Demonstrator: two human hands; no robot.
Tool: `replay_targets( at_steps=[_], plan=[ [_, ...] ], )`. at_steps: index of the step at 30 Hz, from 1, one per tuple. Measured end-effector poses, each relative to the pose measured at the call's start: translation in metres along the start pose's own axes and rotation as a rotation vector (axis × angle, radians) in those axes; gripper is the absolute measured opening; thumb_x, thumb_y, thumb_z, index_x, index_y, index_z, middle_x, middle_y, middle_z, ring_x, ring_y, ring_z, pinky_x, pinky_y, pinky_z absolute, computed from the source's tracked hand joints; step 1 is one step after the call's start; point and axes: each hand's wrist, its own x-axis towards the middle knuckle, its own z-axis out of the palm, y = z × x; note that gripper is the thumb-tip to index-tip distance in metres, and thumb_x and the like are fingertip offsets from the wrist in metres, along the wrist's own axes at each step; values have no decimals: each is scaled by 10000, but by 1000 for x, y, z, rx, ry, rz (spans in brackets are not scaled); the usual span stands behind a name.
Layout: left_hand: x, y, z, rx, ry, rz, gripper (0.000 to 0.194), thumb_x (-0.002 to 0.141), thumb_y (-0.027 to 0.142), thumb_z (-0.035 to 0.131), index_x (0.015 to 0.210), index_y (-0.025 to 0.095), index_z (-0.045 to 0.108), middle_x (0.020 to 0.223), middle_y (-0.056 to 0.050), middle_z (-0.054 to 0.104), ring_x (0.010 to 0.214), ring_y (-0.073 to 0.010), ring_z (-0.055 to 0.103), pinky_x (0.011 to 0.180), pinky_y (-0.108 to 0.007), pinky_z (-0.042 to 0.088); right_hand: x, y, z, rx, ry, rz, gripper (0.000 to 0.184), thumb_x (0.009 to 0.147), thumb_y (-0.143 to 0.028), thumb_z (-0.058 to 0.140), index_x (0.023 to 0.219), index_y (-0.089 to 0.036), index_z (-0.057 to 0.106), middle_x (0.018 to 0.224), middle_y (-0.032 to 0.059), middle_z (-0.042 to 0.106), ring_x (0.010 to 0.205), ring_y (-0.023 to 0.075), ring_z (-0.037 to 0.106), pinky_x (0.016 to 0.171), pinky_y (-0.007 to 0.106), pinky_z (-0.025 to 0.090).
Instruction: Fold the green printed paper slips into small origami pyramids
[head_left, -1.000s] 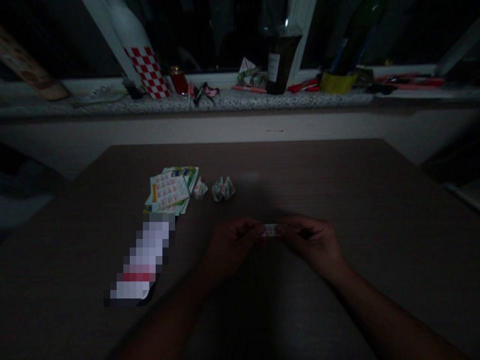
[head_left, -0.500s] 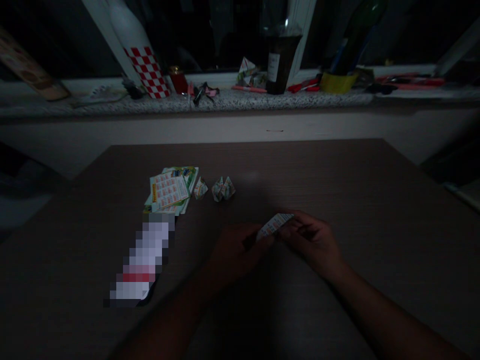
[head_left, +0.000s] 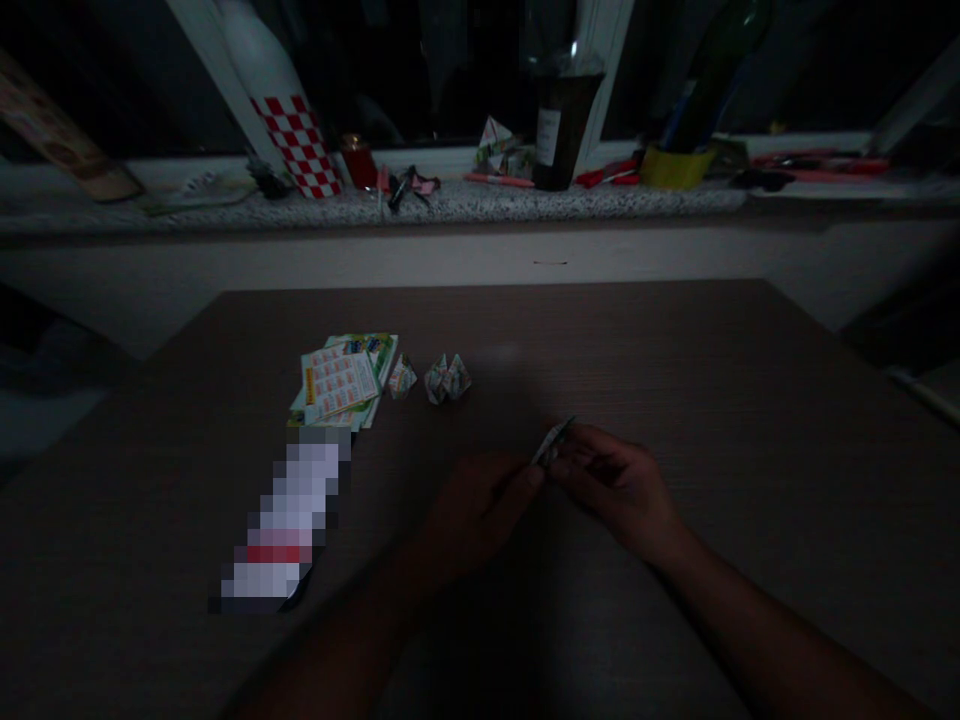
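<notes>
A small folded paper (head_left: 553, 441) with printing on it is held over the table between my two hands, tilted so that I see it nearly edge-on. My left hand (head_left: 480, 500) pinches its lower left end with thumb and fingers. On the other side, my right hand (head_left: 619, 480) closes thumb and fingers on the paper's right part. Beyond my left hand, a folded paper piece (head_left: 403, 377) and a pair of pointed folded pieces (head_left: 447, 379) lie on the table. Beside them is a stack of printed paper sheets (head_left: 341, 382).
A blurred-out phone-like object (head_left: 281, 525) lies left of my hands on the brown table (head_left: 637, 350). Behind it, the stone windowsill (head_left: 480, 203) carries a red-checked white bottle (head_left: 296, 145), a dark cup (head_left: 559, 130), a green bottle (head_left: 712, 70) and a yellow tape roll (head_left: 677, 167).
The folded paper was level between my fingertips, then swung up at a slant showing its printed face, and now is turned nearly edge-on. Both hands shifted slightly. The pieces on the table stayed put.
</notes>
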Motion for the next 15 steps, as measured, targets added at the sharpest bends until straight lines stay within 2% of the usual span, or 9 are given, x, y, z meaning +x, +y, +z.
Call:
replay_targets(
  at_steps=[3, 5, 9, 12, 15],
  plan=[
    [0, 1, 1, 61, -29, 20, 405, 967, 380, 326, 762, 150, 589, 662, 3, 560, 614, -122, 521, 582, -235, 339, -1, 2, -1, -120, 23, -57, 126, 837, -249, 605, 942, -194, 648, 767, 10, 644, 713, 131, 612, 653, 221, 484],
    [1, 3, 3, 186, -29, 39, 377, 963, 351, 328, 784, 158, 597, 696, -21, 597, 635, -141, 545, 608, -255, 351, -1, 4, 0, -273, 50, -100, 89, 842, -222, 570, 878, -188, 645, 744, 5, 629, 690, 128, 594, 638, 215, 469],
    [4, 8, 10, 419, 48, -8, 314, 936, 312, 355, 855, 169, 623, 797, -84, 675, 695, -198, 598, 643, -304, 366, -2, 5, 4, -548, 112, -128, 82, 842, -202, 549, 820, -179, 625, 672, -11, 584, 612, 115, 548, 586, 205, 433],
    [7, 10, 14, 443, 119, -84, 256, 903, 320, 414, 884, 184, 630, 817, -82, 689, 717, -206, 617, 632, -297, 375, -2, 3, 6, -679, 140, -145, 61, 824, -192, 565, 803, -182, 622, 619, -27, 558, 559, 104, 529, 542, 198, 407],
    [9, 9, 17, 372, 183, -152, 236, 878, 310, 451, 855, 184, 649, 774, -62, 685, 683, -186, 616, 613, -274, 376, -1, 3, 7, -758, 144, -167, 78, 813, -177, 567, 827, -186, 643, 634, -20, 601, 562, 111, 564, 541, 201, 420]
  ],
)
